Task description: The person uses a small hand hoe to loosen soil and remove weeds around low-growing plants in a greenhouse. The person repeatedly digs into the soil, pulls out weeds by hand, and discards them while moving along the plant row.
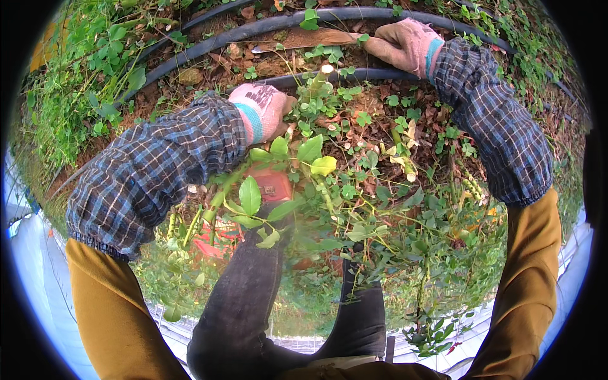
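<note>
My right hand point(396, 46), in a pink knit work glove with a teal cuff, grips one end of a long-bladed hand tool point(308, 38). Brown soil coats most of the blade, which lies level just above the ground with its pale tip to the left. My left hand point(262, 110), gloved alike, is down among clover beside a thick cut plant stem point(319, 80). Its fingers are bent and partly hidden by its own back and the leaves, so whether they hold anything is unclear.
Black irrigation hoses point(213, 42) run across the soil bed, one passing behind both hands. Several pruned stubs point(403, 164) and leafy stems point(249, 197) rise between my arms. Dry leaves point(430, 126) and clover cover the ground. My red-toed boot point(270, 185) stands close below the left hand.
</note>
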Demonstrator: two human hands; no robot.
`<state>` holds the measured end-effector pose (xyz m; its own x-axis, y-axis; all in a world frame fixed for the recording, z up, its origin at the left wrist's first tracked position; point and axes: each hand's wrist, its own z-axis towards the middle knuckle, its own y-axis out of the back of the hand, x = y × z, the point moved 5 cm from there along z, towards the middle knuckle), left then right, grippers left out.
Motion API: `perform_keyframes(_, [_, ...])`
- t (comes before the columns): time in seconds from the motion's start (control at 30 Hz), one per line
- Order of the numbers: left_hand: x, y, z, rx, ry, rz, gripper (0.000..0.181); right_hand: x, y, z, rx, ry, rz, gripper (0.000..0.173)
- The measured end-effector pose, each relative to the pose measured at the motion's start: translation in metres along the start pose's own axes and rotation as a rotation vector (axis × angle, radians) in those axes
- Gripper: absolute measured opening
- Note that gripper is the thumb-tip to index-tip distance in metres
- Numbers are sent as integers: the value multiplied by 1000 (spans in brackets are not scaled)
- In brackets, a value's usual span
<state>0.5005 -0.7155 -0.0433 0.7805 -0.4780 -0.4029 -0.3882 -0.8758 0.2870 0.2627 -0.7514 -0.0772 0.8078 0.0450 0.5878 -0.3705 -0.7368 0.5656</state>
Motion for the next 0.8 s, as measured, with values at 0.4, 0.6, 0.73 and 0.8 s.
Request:
perform_keyframes(0.4, [2, -7, 14, 73, 117, -49, 27, 16, 20, -9, 49, -188, -35, 52])
perform_keyframes(0.6, [1, -8, 11, 57, 82, -33, 35, 18, 22, -12, 50, -139, -9, 52])
perform_keyframes(0.73, [5, -9, 10, 84, 80, 28, 44, 15, 17, -7, 55, -161, -7, 52])
perform_keyframes(0.8, [4, -3, 4, 90, 33, -11, 30, 16, 18, -7, 71, -176, -6, 52])
